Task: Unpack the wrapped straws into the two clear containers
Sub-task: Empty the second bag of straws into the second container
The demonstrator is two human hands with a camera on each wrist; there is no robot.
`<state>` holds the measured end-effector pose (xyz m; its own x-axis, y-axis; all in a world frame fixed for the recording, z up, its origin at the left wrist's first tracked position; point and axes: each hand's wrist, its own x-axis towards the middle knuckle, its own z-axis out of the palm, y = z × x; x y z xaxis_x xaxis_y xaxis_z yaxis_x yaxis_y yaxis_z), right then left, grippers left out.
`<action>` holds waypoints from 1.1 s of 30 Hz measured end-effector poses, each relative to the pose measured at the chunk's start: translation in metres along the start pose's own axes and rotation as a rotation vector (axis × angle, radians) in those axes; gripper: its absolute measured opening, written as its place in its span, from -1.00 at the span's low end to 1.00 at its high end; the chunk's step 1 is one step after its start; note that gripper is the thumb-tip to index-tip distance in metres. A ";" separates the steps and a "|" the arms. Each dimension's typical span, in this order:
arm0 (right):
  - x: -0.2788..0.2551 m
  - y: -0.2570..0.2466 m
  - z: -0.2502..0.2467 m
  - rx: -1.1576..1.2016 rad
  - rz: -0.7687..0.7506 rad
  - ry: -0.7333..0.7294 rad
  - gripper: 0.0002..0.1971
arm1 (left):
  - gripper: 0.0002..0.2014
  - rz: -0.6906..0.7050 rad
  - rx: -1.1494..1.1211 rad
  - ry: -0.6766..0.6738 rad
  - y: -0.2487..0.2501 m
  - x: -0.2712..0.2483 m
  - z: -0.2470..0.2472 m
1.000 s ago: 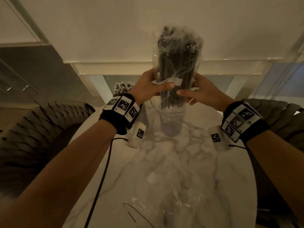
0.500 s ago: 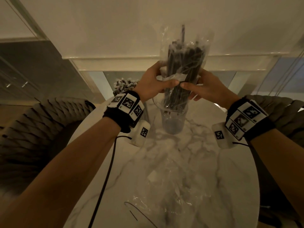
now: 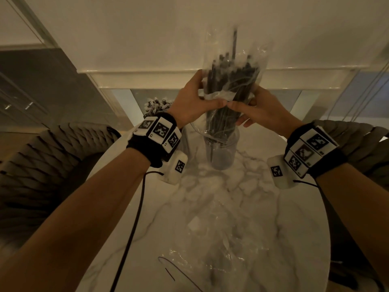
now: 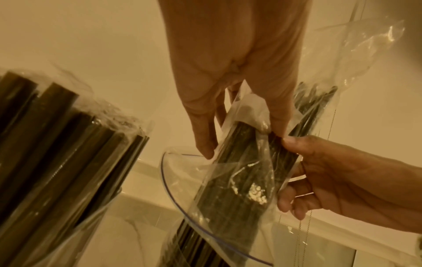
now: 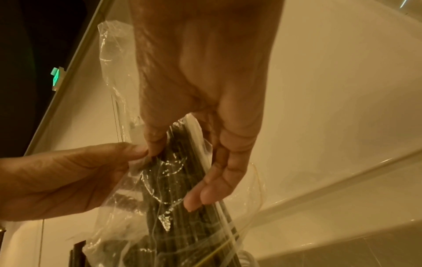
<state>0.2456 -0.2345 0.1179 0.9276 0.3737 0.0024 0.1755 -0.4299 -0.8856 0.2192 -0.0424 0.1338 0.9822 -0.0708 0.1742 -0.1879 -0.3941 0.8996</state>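
Pinching the clear plastic sleeve [image 3: 231,66] mid-length: left hand [image 3: 194,104] at 9 o'clock, right hand [image 3: 260,110] at 3, thumbs touching. Black straw bundle [image 3: 225,102] runs near-vertical, lower ends inside the clear container [image 3: 221,152] at 6 o'clock. Second container of straws [image 3: 155,106] sits behind the left wrist.

The thin plastic straws [image 3: 226,81] are black, bundled in a clear, glossy plastic wrapper [image 3: 259,57] crossed by a pale whitish band [image 3: 219,95]. The round clear container [image 3: 221,152] under them looks faintly bluish at its base. A second bunch of black straws [image 3: 156,105] has whitish flecked tips. The surface [image 3: 231,197] is white marble with grey veining. Black wristbands [image 3: 151,150] carry white tiles printed with black-and-white square codes. The woven chair [image 3: 52,165] is dark grey-brown.
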 end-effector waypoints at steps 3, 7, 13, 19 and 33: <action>-0.001 -0.002 -0.001 -0.021 -0.012 0.014 -0.56 | -0.46 0.036 0.046 0.023 -0.003 0.001 0.001; -0.002 -0.002 -0.007 -0.041 -0.035 0.054 -0.63 | -0.63 0.070 0.134 0.118 0.001 0.003 0.001; -0.003 0.000 -0.017 -0.045 -0.028 0.042 -0.50 | -0.67 0.113 0.213 0.118 0.006 0.004 0.000; -0.001 0.007 -0.024 -0.036 -0.071 0.129 -0.53 | -0.73 0.111 0.266 0.101 0.006 0.006 -0.006; -0.003 0.002 -0.026 0.016 -0.097 0.000 -0.67 | -0.72 0.019 0.151 -0.006 0.010 0.001 -0.012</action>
<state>0.2513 -0.2575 0.1284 0.9067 0.4124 0.0884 0.2590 -0.3790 -0.8884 0.2184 -0.0357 0.1475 0.9786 -0.0843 0.1878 -0.2038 -0.5262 0.8256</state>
